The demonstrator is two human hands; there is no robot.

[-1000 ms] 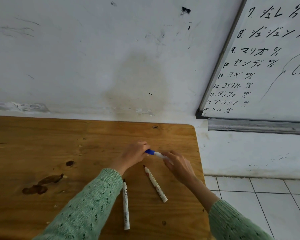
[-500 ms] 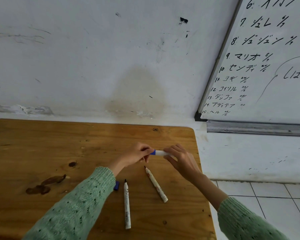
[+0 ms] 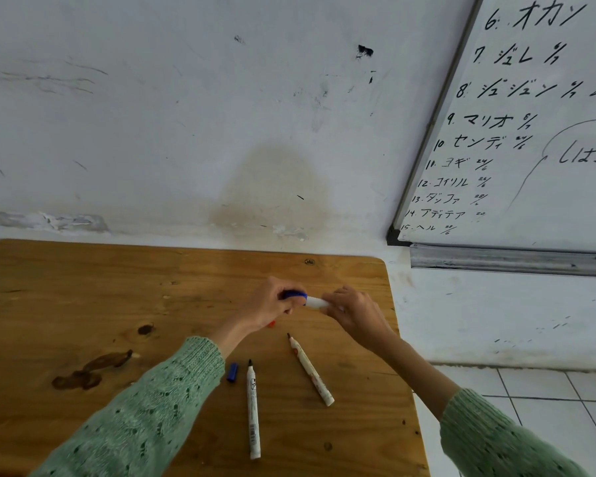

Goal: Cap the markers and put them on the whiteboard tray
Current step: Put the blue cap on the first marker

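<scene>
My left hand (image 3: 270, 304) grips the blue cap (image 3: 295, 295) of a white marker (image 3: 313, 301), and my right hand (image 3: 353, 313) holds the marker's body. The cap sits on the marker's end, between the two hands. An uncapped black-tipped marker (image 3: 253, 409) lies on the wooden table (image 3: 83, 304) near me. An uncapped red-tipped marker (image 3: 310, 370) lies slanted to its right. A loose blue cap (image 3: 232, 372) rests beside my left sleeve. A small red cap (image 3: 272, 324) peeks out under my left hand. The metal whiteboard tray (image 3: 510, 261) runs along the board's lower edge at the right.
The whiteboard (image 3: 530, 132) with black writing hangs on the wall at the upper right. The table's right edge ends over a white tiled floor (image 3: 547, 390). Dark stains (image 3: 90, 371) mark the table at the left. The white wall stands just behind the table.
My hands have lifted slightly and come closer together, with the blue cap pushed further onto the marker. The loose blue cap by my left sleeve has come into view.
</scene>
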